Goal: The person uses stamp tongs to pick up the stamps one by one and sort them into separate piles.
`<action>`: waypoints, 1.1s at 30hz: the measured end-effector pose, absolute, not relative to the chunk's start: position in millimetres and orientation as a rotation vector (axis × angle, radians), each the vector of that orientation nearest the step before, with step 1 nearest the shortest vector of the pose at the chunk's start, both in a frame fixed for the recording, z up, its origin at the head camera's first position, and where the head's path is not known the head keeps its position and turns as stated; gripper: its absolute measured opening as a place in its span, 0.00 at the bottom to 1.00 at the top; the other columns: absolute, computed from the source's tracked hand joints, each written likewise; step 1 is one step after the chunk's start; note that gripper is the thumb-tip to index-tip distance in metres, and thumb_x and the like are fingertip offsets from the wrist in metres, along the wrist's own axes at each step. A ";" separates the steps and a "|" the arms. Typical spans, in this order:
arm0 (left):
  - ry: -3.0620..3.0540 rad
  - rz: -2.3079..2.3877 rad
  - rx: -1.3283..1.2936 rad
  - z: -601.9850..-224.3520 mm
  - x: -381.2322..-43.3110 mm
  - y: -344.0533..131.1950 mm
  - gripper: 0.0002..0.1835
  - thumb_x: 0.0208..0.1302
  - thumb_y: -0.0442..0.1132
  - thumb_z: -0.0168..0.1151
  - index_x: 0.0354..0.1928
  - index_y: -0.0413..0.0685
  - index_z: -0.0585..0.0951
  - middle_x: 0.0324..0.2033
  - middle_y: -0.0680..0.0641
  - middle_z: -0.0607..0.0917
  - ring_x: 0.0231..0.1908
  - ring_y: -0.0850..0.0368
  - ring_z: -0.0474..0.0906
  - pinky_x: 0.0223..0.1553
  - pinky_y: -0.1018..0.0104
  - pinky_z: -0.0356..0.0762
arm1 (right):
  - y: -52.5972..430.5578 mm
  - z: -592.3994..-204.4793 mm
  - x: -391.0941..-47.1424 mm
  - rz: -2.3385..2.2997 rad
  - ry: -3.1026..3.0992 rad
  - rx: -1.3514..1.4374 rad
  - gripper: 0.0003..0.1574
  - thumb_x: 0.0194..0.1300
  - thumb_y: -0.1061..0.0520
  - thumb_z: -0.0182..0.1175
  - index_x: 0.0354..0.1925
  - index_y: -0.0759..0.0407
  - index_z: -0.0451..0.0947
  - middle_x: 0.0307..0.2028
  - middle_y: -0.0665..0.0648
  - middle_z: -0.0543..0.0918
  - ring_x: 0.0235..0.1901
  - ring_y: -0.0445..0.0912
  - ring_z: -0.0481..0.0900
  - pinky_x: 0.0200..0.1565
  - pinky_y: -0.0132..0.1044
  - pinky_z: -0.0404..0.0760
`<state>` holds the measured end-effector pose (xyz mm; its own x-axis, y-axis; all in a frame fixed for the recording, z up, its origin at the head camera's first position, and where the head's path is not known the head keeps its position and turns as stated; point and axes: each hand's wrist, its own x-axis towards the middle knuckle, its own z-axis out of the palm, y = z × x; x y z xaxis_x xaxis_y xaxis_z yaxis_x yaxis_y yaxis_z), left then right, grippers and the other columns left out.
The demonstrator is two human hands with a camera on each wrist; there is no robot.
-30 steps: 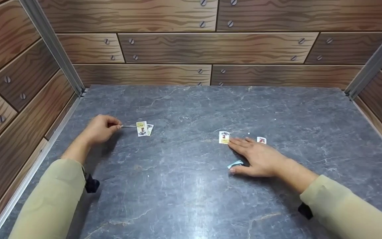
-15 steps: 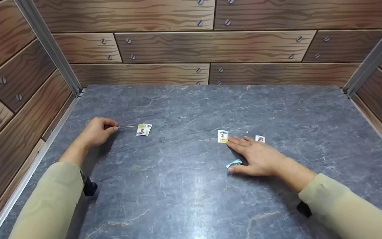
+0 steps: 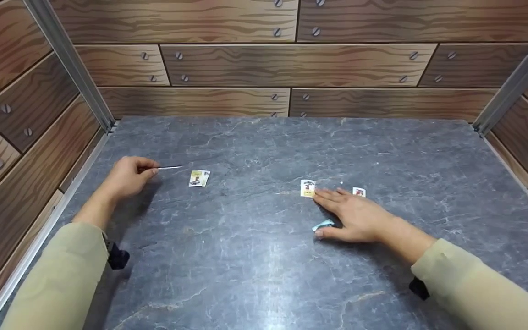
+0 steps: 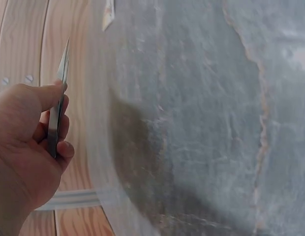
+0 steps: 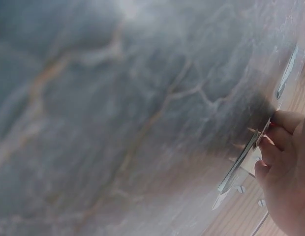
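Note:
My left hand [image 3: 129,176] pinches a pair of pointed metal tweezers [image 4: 53,125] between thumb and fingers, tips aimed rightward in the head view. Just right of the tips, two small printed paper pieces lie overlapped: a yellow-and-white one [image 3: 195,178] on top and another [image 3: 206,174] partly covered. My right hand [image 3: 353,215] rests palm down with fingers extended. Its fingertips are at the edge of a second yellow-and-white paper piece [image 3: 307,188]. A light-blue strip [image 3: 323,224] shows beside the thumb, and a piece with a red print [image 3: 359,192] sits beyond the knuckles, partly hidden.
Everything lies on a grey marbled tabletop [image 3: 255,256]. Wood-pattern panels [image 3: 291,64] wall off the back and both sides, with metal posts [image 3: 69,64] at the corners. Tiny white specks [image 3: 341,183] dot the surface.
The tweezers' tips, earlier at the overlapped paper pieces, have drawn back to the left and slightly away, together with my left hand. My right hand has stayed in place.

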<state>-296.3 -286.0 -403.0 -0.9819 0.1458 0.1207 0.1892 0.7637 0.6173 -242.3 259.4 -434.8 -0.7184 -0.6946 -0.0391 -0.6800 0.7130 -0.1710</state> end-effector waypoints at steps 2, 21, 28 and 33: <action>-2.881 -1.031 -0.285 -397.9 -296.4 -280.3 0.13 0.77 0.35 0.63 0.53 0.31 0.87 0.46 0.35 0.88 0.43 0.47 0.79 0.46 0.56 0.75 | 259.4 -435.2 -242.4 -0.221 2.811 -1.127 0.62 0.71 0.20 0.52 0.81 0.62 0.59 0.80 0.63 0.62 0.77 0.62 0.61 0.76 0.60 0.57; -2.755 -1.140 -0.618 -372.5 -306.7 -172.5 0.09 0.73 0.31 0.66 0.49 0.33 0.89 0.45 0.36 0.88 0.45 0.45 0.82 0.50 0.51 0.79 | 258.1 -433.5 -243.8 -0.227 2.807 -1.117 0.63 0.71 0.19 0.52 0.82 0.63 0.58 0.80 0.64 0.60 0.77 0.63 0.60 0.76 0.60 0.56; -2.784 -1.153 -0.701 -377.7 -308.1 -133.1 0.09 0.73 0.32 0.66 0.49 0.35 0.90 0.45 0.39 0.88 0.45 0.46 0.82 0.50 0.52 0.80 | 258.2 -434.3 -242.6 -0.232 2.806 -1.122 0.63 0.71 0.20 0.52 0.82 0.63 0.58 0.80 0.64 0.61 0.77 0.62 0.61 0.76 0.59 0.56; -2.803 -1.134 -0.776 -389.0 -308.0 -108.7 0.09 0.72 0.32 0.66 0.47 0.36 0.90 0.43 0.40 0.89 0.45 0.47 0.83 0.51 0.52 0.81 | 258.1 -434.8 -242.4 -0.229 2.809 -1.131 0.63 0.71 0.19 0.52 0.82 0.63 0.58 0.80 0.64 0.61 0.77 0.62 0.61 0.76 0.59 0.56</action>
